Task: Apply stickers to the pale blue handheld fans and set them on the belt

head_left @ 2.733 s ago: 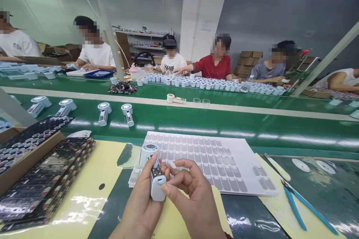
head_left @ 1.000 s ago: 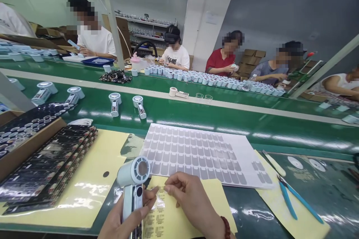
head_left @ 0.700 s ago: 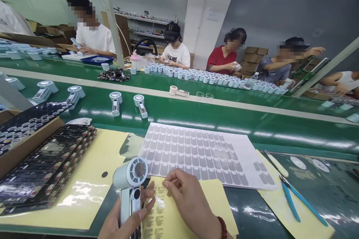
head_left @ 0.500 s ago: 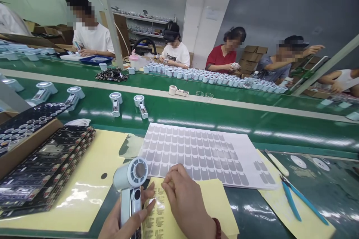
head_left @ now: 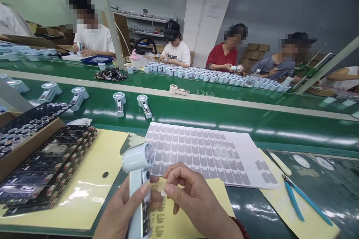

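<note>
Head view: in left hand (head_left: 120, 203), light-blue handheld device (head_left: 135, 181), fingers wrapped round the handle, round head uppermost, tilted slightly rightward. In right hand (head_left: 195, 196), small white piece (head_left: 163, 193), pinched between thumb and fingertip, near the device and above a yellow printed sheet (head_left: 165, 218). Beyond both hands, white sheet of grey stickers (head_left: 243, 147). Off to the right, blue-handled pliers (head_left: 294, 201) on another yellow sheet (head_left: 276, 197). On the green belt (head_left: 179, 112) farther back, similar devices (head_left: 119, 108) in a loose row.

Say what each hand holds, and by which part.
The left hand holds the light-blue fan by its handle. The right hand pinches a small white piece between thumb and finger; exactly where is too small to tell.
</note>
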The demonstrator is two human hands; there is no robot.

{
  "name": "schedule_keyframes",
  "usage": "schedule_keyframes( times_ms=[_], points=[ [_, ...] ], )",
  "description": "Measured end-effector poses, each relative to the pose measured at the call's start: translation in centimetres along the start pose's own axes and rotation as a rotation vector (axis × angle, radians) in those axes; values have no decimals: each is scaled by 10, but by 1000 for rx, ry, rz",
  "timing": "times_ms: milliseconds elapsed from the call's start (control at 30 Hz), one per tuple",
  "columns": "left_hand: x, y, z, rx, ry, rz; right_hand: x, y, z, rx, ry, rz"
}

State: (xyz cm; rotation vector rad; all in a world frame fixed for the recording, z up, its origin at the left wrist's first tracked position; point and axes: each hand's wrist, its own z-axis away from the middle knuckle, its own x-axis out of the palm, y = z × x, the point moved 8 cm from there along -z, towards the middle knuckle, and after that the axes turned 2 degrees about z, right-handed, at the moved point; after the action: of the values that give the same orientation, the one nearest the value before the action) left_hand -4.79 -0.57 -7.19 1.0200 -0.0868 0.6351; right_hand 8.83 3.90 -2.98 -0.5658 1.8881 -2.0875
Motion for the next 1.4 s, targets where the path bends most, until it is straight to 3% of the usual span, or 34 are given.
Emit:
schedule_keyframes(
  times_ms=[233, 567, 800, 933, 1067, 1233, 1400],
  points=[
    [33, 5, -21, -32, -127, 175, 2, -27, -5, -19, -1, 304],
    [46, 6, -25, -12, -100, 202, -7, -28, -13, -4, 2, 391],
    [63, 12, -19, -34, -275, 289, -9, -39, -11, -260, 86, 666],
    [70, 19, -9, -6, -347, 217, -17, -43, -10, -372, 167, 451],
    [82, 31, -28, 5, -376, 129, -55, -42, -7, -387, 343, 187],
    [111, 67, -97, 74, -211, -188, -141, -35, 16, -209, 645, 724],
    [162, 91, -180, 164, -158, -314, -227, -15, 52, 57, 839, 985]
  ],
)
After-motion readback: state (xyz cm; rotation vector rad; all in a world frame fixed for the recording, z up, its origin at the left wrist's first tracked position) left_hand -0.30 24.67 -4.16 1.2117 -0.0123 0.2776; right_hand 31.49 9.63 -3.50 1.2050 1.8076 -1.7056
